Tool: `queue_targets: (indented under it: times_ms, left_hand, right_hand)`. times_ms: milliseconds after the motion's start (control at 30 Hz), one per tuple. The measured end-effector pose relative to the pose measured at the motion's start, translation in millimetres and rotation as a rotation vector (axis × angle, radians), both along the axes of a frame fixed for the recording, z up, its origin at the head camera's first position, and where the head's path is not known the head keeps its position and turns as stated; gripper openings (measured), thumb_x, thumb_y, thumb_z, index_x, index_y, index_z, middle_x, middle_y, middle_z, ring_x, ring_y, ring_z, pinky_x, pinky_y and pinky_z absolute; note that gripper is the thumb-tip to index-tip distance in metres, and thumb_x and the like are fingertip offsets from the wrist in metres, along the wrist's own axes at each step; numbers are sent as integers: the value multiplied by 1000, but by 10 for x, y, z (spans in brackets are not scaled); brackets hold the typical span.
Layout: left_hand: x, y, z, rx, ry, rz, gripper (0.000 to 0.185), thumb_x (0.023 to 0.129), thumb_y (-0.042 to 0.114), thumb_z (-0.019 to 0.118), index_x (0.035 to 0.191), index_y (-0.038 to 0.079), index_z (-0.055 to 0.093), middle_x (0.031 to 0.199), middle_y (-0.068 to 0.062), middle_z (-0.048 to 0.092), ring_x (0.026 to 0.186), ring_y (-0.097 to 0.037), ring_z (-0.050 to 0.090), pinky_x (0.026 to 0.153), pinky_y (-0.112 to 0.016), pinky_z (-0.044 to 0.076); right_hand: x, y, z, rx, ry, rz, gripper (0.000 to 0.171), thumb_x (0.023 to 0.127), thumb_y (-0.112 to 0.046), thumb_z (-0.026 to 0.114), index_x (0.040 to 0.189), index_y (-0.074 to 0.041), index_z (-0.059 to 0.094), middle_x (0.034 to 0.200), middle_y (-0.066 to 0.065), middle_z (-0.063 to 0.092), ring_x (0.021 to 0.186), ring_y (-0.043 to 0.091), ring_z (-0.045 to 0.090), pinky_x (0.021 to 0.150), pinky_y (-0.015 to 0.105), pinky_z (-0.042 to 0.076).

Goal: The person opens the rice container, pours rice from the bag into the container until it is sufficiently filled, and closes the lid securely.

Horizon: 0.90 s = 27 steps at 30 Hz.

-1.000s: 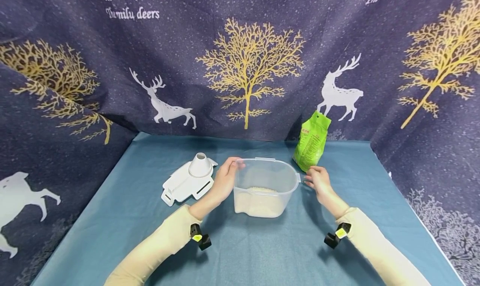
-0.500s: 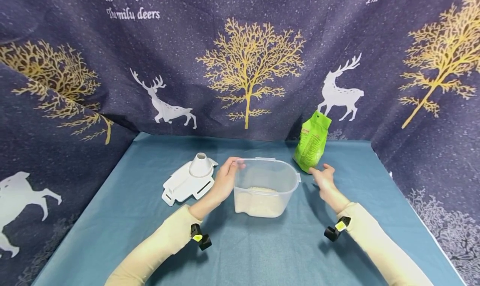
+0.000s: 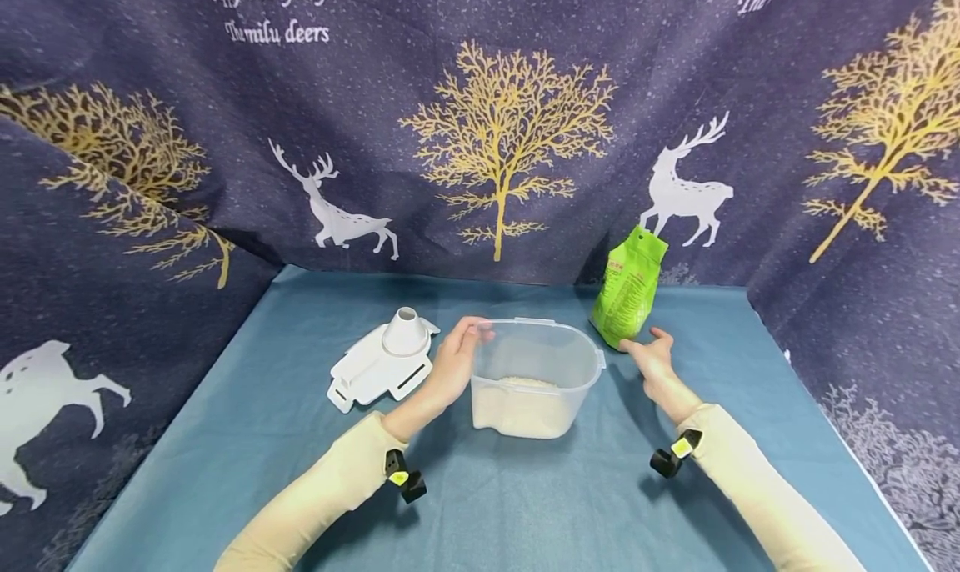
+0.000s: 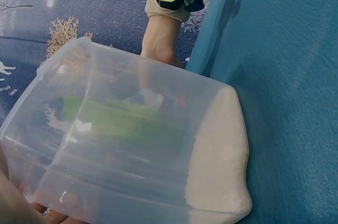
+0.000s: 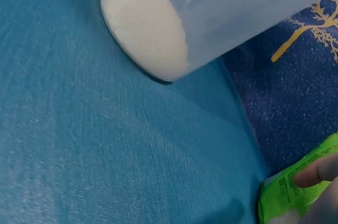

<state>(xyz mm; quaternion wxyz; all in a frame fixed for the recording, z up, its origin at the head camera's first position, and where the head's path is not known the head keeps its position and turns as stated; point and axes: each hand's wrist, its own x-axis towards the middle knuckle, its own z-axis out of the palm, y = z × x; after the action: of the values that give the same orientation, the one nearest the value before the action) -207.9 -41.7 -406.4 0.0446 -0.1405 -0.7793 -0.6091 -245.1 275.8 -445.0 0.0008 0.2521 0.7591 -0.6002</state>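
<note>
A clear plastic container (image 3: 536,355) with white grains (image 3: 525,409) that look like rice in its lower part stands upright mid-table. At its left end my left hand (image 3: 453,357) holds the wall, fingers round the far side; they show faintly through the plastic in the left wrist view. A green bag (image 3: 630,288) with a pinched top stands behind and to the right of it. My right hand (image 3: 654,365) is at the bag's lower front, thumb and fingers spread apart. One digit lies over the bag (image 5: 288,197) in the right wrist view; contact cannot be told.
Left of the container lies a white plastic lid-like part (image 3: 375,368) with a white cone-shaped cup (image 3: 406,332) standing on it. Blue cloth covers the table (image 3: 510,505). A dark patterned curtain (image 3: 345,122) hangs behind the table and along its sides.
My right hand has moved from beside the container's right rim to the green bag, its fingers spreading. My left hand stays on the container. The head view has shifted slightly.
</note>
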Motion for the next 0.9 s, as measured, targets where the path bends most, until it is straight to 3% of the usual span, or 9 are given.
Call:
queue_targets:
  times_ms: [267, 533, 900]
  left_hand:
    - [-1, -10, -18, -26, -5, 13, 33, 106, 22, 33, 119, 4, 57, 113, -18, 70, 115, -34, 61, 102, -51, 43]
    - [6, -14, -22, -3, -8, 14, 32, 106, 21, 35, 119, 4, 58, 113, -20, 69, 115, -35, 61, 102, -53, 42]
    - [18, -11, -11, -24, 15, 4, 34, 106, 21, 32, 119, 2, 57, 113, -20, 69, 115, -36, 60, 102, -51, 42]
  right_hand:
    - [-67, -4, -53, 3, 7, 13, 85, 84, -9, 58, 150, -2, 5, 147, 29, 24, 124, 34, 35, 105, 44, 32]
    - [-136, -29, -114, 4, 29, -2, 83, 84, -8, 62, 149, -2, 9, 129, 21, 37, 119, 33, 38, 102, 44, 32]
    - [-232, -31, -207, 2, 75, -22, 80, 85, -6, 62, 148, 0, 12, 139, 24, 37, 126, 33, 39, 107, 42, 32]
